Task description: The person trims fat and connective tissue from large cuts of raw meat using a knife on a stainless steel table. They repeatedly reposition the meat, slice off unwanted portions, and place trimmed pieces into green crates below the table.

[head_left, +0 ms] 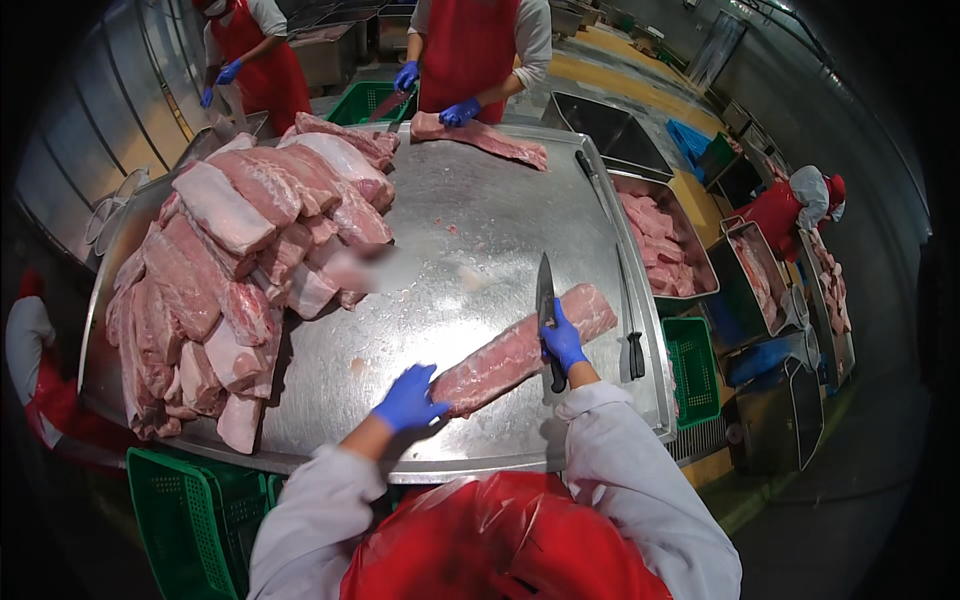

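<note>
One long slab of pink meat [490,362] lies slantwise on the metal tabletop [500,220], between the two grips and running on past the right one. The left grip [408,400] rests against the slab's near left end, fingers spread apart. The right grip [566,342] is closed around the black handle of one knife [545,285], its blade pointing away from the person, over the slab. Just right of this grip lies one long, thin tool [636,355] with a black handle; a second black-handled tool [586,165] lies farther beyond, by the tabletop's right edge.

To the left of and beyond the left grip rises one large heap of meat [225,205], its pieces overlapping too much to count. Well beyond both grips, one more long slab [480,140] lies before a co-worker [470,50], whose two hands wear blue gloves; one holds a knife [388,104]. Three other people stand around. Right of the right grip, past the tabletop, are one metal bin of meat pieces [660,240] and one green crate [690,370].
</note>
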Action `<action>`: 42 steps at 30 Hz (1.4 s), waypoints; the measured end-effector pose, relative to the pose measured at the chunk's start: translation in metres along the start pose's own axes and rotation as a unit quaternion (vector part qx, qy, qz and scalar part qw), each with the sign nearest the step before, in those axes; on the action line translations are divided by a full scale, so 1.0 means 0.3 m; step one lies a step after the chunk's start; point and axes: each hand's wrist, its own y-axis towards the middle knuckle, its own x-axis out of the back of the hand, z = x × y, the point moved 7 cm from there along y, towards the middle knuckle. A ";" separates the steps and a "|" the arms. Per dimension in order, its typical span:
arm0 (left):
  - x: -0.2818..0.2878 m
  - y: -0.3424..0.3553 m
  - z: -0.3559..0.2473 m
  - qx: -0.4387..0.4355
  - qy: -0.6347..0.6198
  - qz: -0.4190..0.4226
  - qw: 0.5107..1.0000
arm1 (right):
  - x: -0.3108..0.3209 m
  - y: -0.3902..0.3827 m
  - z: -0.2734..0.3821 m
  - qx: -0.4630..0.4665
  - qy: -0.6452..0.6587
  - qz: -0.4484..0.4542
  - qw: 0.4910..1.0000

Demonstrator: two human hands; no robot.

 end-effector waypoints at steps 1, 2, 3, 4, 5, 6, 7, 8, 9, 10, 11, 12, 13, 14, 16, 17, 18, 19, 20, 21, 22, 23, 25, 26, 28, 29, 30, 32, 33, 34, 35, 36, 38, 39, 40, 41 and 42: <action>-0.053 0.098 -0.021 -0.041 0.016 -0.104 0.994 | -0.009 -0.010 0.040 -0.033 0.049 0.048 0.997; -0.134 0.182 -0.043 -0.003 -0.038 -0.066 0.997 | 0.012 0.007 0.050 -0.010 0.050 0.053 0.997; -0.172 0.204 -0.127 0.071 -0.001 0.016 0.997 | 0.030 0.010 0.005 -0.001 0.049 0.060 0.997; -0.168 0.192 -0.197 0.052 0.026 -0.004 0.998 | 0.024 0.014 -0.019 0.013 0.048 0.080 0.996; -0.216 0.182 -0.225 0.056 0.028 0.000 0.998 | 0.025 0.051 -0.040 0.084 0.022 0.064 0.994; -0.250 0.156 -0.263 0.057 0.013 0.009 0.998 | 0.016 0.087 -0.081 0.124 0.009 0.055 0.991; -0.295 0.131 -0.292 0.060 -0.013 0.015 0.998 | 0.031 0.104 -0.114 0.204 -0.032 -0.001 0.979; -0.337 0.093 -0.260 0.071 -0.038 -0.012 0.997 | -0.030 0.119 -0.051 0.123 0.019 0.082 0.989; -0.357 0.074 -0.289 0.052 -0.035 -0.037 0.997 | -0.030 0.096 -0.007 0.027 0.053 0.143 0.988; -0.383 0.068 -0.353 0.033 -0.029 -0.035 0.998 | 0.010 0.102 -0.058 0.042 0.046 0.119 0.991; -0.414 0.055 -0.362 0.025 -0.024 -0.053 0.998 | 0.011 0.079 -0.028 0.030 0.046 0.138 0.989; -0.438 0.059 -0.373 0.006 -0.039 -0.035 0.999 | 0.026 0.083 -0.037 0.033 0.036 0.136 0.990; -0.459 0.055 -0.380 -0.013 -0.055 -0.018 0.998 | 0.039 0.083 -0.045 0.037 0.027 0.133 0.990; -0.478 0.048 -0.383 -0.032 -0.069 -0.001 0.997 | 0.046 0.079 -0.054 0.041 0.019 0.132 0.990; -0.489 0.054 -0.358 -0.029 -0.144 0.048 0.988 | 0.095 0.067 -0.043 0.105 -0.093 0.088 0.986; -0.492 0.049 -0.331 -0.022 -0.179 0.070 0.981 | 0.100 0.063 -0.022 0.083 -0.117 0.106 0.984; -0.473 0.043 -0.300 0.013 -0.197 0.059 0.979 | 0.116 0.036 0.014 0.058 -0.142 0.121 0.981; -0.447 0.036 -0.277 0.050 -0.214 0.050 0.974 | 0.126 0.003 0.063 0.071 -0.142 0.127 0.979; -0.427 0.029 -0.253 0.085 -0.232 0.040 0.968 | 0.127 -0.029 0.112 0.067 -0.147 0.153 0.975; -0.407 0.026 -0.235 0.093 -0.246 0.015 0.965 | 0.125 -0.059 0.164 0.064 -0.151 0.177 0.970; -0.383 0.024 -0.218 0.099 -0.247 -0.015 0.964 | 0.107 -0.078 0.188 0.059 -0.155 0.201 0.965; -0.374 0.023 -0.198 0.116 -0.255 -0.014 0.960 | 0.087 -0.088 0.200 0.077 -0.173 0.205 0.960; -0.355 0.030 -0.162 0.126 -0.273 -0.030 0.953 | 0.067 -0.094 0.235 0.116 -0.209 0.207 0.949; -0.358 0.030 -0.143 0.120 -0.284 -0.045 0.950 | 0.065 -0.079 0.223 0.124 -0.219 0.189 0.949; -0.334 0.042 -0.128 0.113 -0.298 -0.068 0.945 | 0.046 -0.046 0.220 0.141 -0.236 0.154 0.949; -0.324 0.049 -0.121 0.110 -0.302 -0.075 0.944 | 0.046 -0.019 0.211 0.125 -0.235 0.150 0.952; -0.318 0.049 -0.112 0.110 -0.306 -0.082 0.942 | 0.040 -0.014 0.244 0.110 -0.233 0.148 0.955; -0.310 0.052 -0.091 0.114 -0.310 -0.089 0.940 | 0.008 0.011 0.268 0.090 -0.240 0.147 0.955; -0.299 0.057 -0.083 0.114 -0.310 -0.095 0.939 | -0.014 0.043 0.280 0.089 -0.249 0.145 0.953; -0.288 0.061 -0.084 0.112 -0.313 -0.096 0.938 | -0.028 0.071 0.268 0.081 -0.259 0.143 0.952; -0.276 0.065 -0.084 0.110 -0.315 -0.098 0.937 | -0.036 0.091 0.258 0.091 -0.278 0.132 0.947; -0.271 0.062 -0.075 0.112 -0.317 -0.101 0.936 | -0.056 0.101 0.256 0.103 -0.296 0.124 0.941; -0.266 0.050 -0.056 0.117 -0.327 -0.110 0.931 | -0.064 0.106 0.229 0.114 -0.334 0.112 0.929; -0.260 0.046 -0.033 0.121 -0.332 -0.122 0.927 | -0.064 0.090 0.240 0.119 -0.354 0.109 0.921; -0.260 0.037 -0.006 0.129 -0.327 -0.126 0.928 | -0.066 0.083 0.257 0.125 -0.374 0.107 0.913; -0.261 0.021 0.024 0.136 -0.321 -0.129 0.928 | -0.070 0.093 0.288 0.135 -0.375 0.107 0.911; -0.267 0.005 0.034 0.142 -0.318 -0.128 0.929 | -0.054 0.093 0.305 0.140 -0.377 0.107 0.909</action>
